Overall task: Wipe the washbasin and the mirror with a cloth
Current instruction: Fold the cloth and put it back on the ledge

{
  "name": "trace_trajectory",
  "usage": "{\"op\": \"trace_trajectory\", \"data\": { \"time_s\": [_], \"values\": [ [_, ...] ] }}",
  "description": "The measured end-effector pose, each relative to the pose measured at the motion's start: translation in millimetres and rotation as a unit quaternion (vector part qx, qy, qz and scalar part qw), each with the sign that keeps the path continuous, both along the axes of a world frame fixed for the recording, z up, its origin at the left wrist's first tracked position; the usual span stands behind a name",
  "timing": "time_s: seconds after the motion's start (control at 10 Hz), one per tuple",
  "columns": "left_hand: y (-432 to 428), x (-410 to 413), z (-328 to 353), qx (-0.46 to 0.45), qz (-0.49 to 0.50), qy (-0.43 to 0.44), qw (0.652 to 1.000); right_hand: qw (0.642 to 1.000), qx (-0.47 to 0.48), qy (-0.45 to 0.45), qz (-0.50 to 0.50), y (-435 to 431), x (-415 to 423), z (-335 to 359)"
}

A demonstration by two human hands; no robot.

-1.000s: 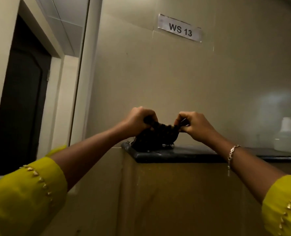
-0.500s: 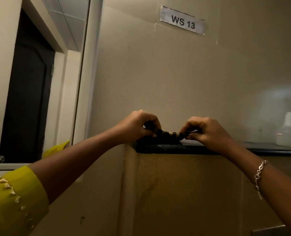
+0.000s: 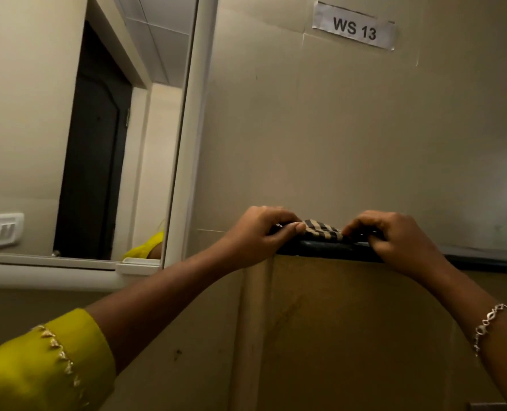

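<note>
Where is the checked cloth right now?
The checked cloth lies on the dark ledge, pinched between the left hand and right hand, right of the mirror.

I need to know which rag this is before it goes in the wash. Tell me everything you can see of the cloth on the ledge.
The cloth is checked, dark and beige, apparently thin woven fabric. It lies folded flat on the dark ledge against the wall, right of the mirror. The left hand pinches its left end, the right hand its right; only the middle strip shows.
</note>
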State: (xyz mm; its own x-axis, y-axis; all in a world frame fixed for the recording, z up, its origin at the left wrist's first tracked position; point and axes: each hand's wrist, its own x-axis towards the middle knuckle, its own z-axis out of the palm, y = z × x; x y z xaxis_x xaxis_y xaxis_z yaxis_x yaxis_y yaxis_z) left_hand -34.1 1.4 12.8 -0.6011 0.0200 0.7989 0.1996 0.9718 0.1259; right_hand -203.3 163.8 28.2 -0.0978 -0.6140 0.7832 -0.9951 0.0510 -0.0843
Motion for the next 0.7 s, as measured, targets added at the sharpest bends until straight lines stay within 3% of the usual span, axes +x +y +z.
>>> {"op": "trace_trajectory", "data": {
  "time_s": [0.2, 0.4, 0.7],
  "values": [
    [-3.9, 26.7, -20.6, -0.022, 0.009, 0.076, 0.997, 0.989, -0.091, 0.045, -0.105, -12.3, 16.5, -17.3],
    [-44.3, 93.9, -39.4, -0.069, 0.131, 0.144, 0.978, 0.951, -0.244, -0.001, -0.19, -37.6, 52.0, -48.4],
    [-122.4, 224.3, -69.1, -0.193, 0.244, 0.222, 0.924, 0.891, -0.396, -0.103, -0.196, -111.8, 125.7, -105.1]
  ]
}}
